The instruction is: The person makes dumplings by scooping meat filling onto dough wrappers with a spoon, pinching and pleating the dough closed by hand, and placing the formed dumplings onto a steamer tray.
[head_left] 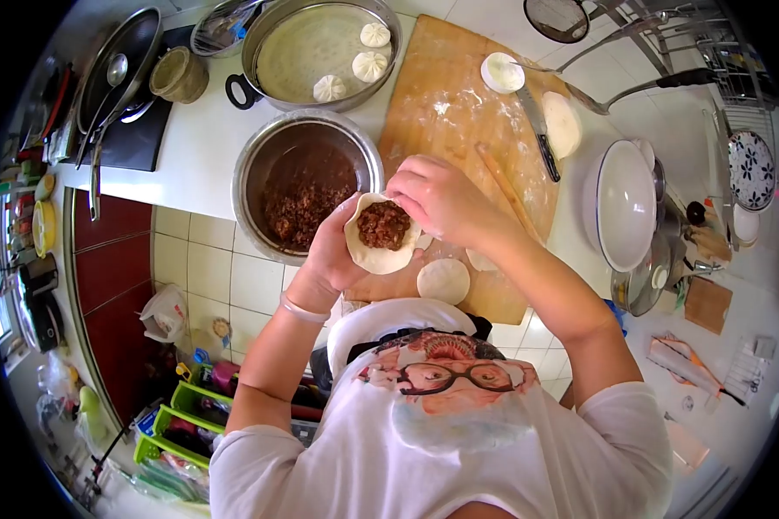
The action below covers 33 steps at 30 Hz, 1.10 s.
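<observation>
A round dough wrapper [377, 259] with a mound of dark meat filling [383, 226] rests in my left hand [331, 246], whose fingers cup it from below and the side. My right hand [430, 195] pinches the wrapper's upper right edge. Just left of my hands stands a metal bowl [243, 186] with more filling inside. Flat dough rounds lie on the floured wooden board [424, 95], one dough round [444, 281] showing whole below my right hand. Beside my right forearm is a rolling pin [505, 187].
A steamer pan [299, 60] at the back holds three pleated buns [370, 67]. A knife [538, 134], a small white flour dish [502, 73] and a dough piece [562, 124] lie at the board's right. Farther right stands a white basin [625, 206].
</observation>
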Motion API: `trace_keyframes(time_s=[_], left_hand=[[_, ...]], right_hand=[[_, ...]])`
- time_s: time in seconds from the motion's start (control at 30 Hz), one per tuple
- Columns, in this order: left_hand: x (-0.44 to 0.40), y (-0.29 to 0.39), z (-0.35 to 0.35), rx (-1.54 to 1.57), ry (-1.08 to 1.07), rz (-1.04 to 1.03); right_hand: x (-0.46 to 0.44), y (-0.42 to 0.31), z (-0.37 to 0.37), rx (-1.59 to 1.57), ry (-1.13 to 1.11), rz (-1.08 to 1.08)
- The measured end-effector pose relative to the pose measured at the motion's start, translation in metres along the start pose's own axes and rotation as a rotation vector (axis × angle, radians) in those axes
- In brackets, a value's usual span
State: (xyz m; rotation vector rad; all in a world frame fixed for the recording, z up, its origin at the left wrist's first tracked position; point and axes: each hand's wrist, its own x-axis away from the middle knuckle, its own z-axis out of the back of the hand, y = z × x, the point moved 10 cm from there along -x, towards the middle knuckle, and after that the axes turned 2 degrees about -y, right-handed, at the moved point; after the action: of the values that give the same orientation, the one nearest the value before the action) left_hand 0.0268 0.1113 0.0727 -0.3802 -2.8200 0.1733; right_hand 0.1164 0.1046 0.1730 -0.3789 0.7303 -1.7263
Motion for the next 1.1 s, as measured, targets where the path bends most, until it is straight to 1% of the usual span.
trace_keyframes(time_s=[0.03,0.07,0.1,0.13,0.17,0.23,0.3,0.37,0.4,0.43,0.47,0.53,0.57,0.6,0.63,0.67,0.73,0.77,0.83,0.87,0.93,0.97,1.03,1.07,1.1], left_hand=[[-0.002,-0.001,0.000,-0.061,0.001,-0.014],[-0.003,-0.002,0.000,-0.121,0.000,-0.033],[-0.005,-0.003,0.000,-0.118,-0.001,-0.033],[-0.006,-0.004,0.004,-0.145,0.049,-0.034],[-0.006,-0.003,0.008,-0.174,0.100,-0.035],[-0.005,-0.006,0.010,-0.160,0.134,-0.015],[-0.005,-0.007,0.012,-0.144,0.167,0.004],[-0.006,-0.010,0.009,-0.235,0.152,0.078],[-0.004,-0.007,0.004,-0.234,0.156,0.077],[-0.002,-0.004,-0.011,-0.228,0.095,0.097],[0.000,-0.003,-0.022,-0.223,0.032,0.118],[0.000,-0.003,-0.011,-0.213,0.053,0.098],[-0.004,-0.002,-0.008,-0.111,0.021,0.028],[-0.006,-0.002,-0.007,-0.002,-0.008,-0.041],[-0.008,-0.003,-0.004,-0.011,-0.028,-0.042],[-0.009,-0.004,-0.001,-0.007,-0.026,-0.042],[-0.010,-0.005,0.005,-0.030,0.013,-0.040],[-0.010,-0.005,0.004,-0.030,0.014,-0.042],[-0.011,-0.006,0.013,-0.093,0.116,-0.036],[-0.012,-0.006,0.014,-0.093,0.116,-0.034],[-0.013,-0.007,0.009,-0.102,0.060,-0.033],[-0.013,-0.007,0.009,-0.102,0.061,-0.033],[-0.010,-0.012,0.020,-0.014,0.213,0.015],[-0.009,-0.010,0.018,-0.013,0.216,0.013],[-0.010,-0.006,0.013,-0.114,0.189,0.017]], right_hand=[[0.001,-0.004,-0.004,0.082,-0.035,0.029],[0.001,-0.004,-0.005,0.083,-0.038,0.027],[0.001,-0.012,-0.003,0.118,-0.007,0.102],[0.002,-0.019,-0.002,0.153,0.027,0.178],[0.001,-0.018,-0.003,0.154,0.027,0.178],[0.003,-0.025,-0.005,0.084,0.032,0.260],[0.003,-0.020,-0.005,0.046,0.027,0.244],[0.004,-0.019,-0.004,0.003,0.020,0.232],[0.002,-0.007,-0.001,-0.097,0.030,0.109],[0.002,0.005,0.002,-0.195,0.041,-0.014],[0.003,0.005,0.006,-0.196,0.043,-0.015],[0.003,0.020,0.002,-0.295,-0.029,-0.168],[0.004,0.023,0.000,-0.295,-0.021,-0.173],[0.006,0.023,-0.006,-0.211,-0.052,-0.153],[0.007,0.022,-0.012,-0.126,-0.088,-0.130],[0.009,0.022,-0.013,-0.127,-0.092,-0.133],[0.007,0.011,-0.013,0.038,-0.085,-0.030],[0.007,0.012,-0.015,0.037,-0.086,-0.028],[0.007,-0.003,-0.010,0.053,0.008,0.120],[0.006,-0.002,-0.011,0.053,0.008,0.119],[0.008,-0.015,-0.008,0.059,0.056,0.257],[0.008,-0.014,-0.008,0.058,0.057,0.258],[0.008,-0.008,-0.015,0.013,-0.003,0.231],[0.009,-0.007,-0.015,0.009,-0.004,0.232],[0.008,-0.001,-0.012,-0.045,0.012,0.181]])
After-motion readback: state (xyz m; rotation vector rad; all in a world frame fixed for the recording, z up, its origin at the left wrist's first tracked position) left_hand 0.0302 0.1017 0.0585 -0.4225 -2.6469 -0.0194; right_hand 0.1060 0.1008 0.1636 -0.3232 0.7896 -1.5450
